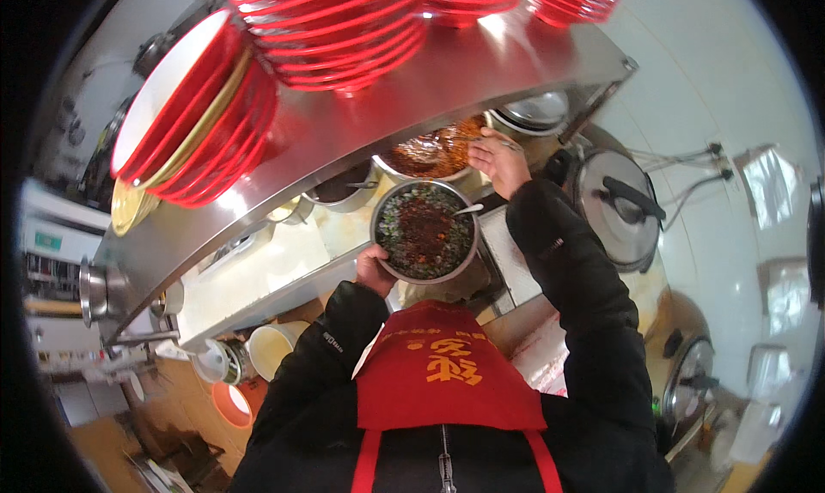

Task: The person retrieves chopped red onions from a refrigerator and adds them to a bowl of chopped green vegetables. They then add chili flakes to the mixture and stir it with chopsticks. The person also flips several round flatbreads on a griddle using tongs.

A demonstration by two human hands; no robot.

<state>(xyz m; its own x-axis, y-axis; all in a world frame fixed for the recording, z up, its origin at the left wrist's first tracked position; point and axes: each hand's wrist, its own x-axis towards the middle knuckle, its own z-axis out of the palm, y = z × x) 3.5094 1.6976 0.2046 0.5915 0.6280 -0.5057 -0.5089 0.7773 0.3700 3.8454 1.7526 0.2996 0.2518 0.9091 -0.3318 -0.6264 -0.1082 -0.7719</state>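
My left hand (375, 269) grips the rim of a round metal bowl (425, 276), low on its left side. Chopped green herbs, pale bits and dark red sauce fill the bowl, and a white spoon (469, 209) leans on its right rim. Beyond it, partly under the steel shelf, stands a pot of red chili oil (438, 151). My right hand (499, 160) is over that pot's right edge, its fingers closed around a thin metal handle (506, 143) that reaches toward the oil; the tool's far end is hidden.
Stacks of red bowls (335, 35) stand on the steel shelf (348, 132) above the counter. A lidded pressure cooker (619, 203) is at the right, by cables on the wall. Left of the bowl is a pot of dark contents (341, 190). Buckets (274, 351) stand low at the left.
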